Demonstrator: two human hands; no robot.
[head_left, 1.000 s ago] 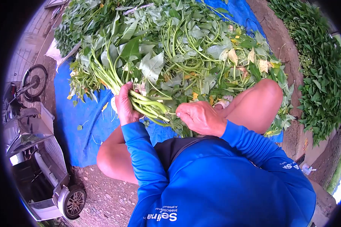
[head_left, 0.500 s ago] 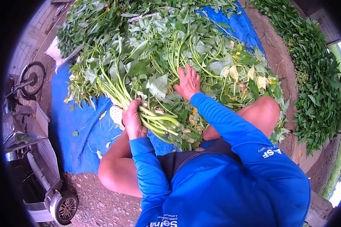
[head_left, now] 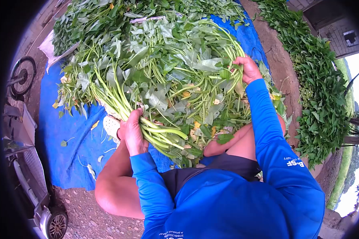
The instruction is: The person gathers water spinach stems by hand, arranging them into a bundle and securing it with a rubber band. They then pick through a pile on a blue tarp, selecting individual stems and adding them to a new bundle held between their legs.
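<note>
My left hand [head_left: 134, 133] is wrapped round a thick bunch of leafy green stems [head_left: 121, 104], cut ends pointing toward my lap and leaves spreading away from me. On the right, my right hand [head_left: 247, 69] is closed on several more green stems [head_left: 234, 47], raised at the pile's right side and arching back to the left. Between the hands lies a loose heap of greens [head_left: 195, 95], with long stems, broad leaves and some yellowed leaves. The fingertips of my right hand are partly hidden by the stems.
A blue tarp [head_left: 73, 153] lies under the greens. More greens are piled at the back [head_left: 95, 20], and a long row of leafy bundles [head_left: 317, 87] runs along the right. At left stand a wheel [head_left: 23, 77] and a vehicle [head_left: 32, 179]. A light clog [head_left: 111, 126] is by my left hand.
My right hand has moved right and away from the middle of the heap, closing on stems and pulling them along. My left hand keeps its hold on the bunch.
</note>
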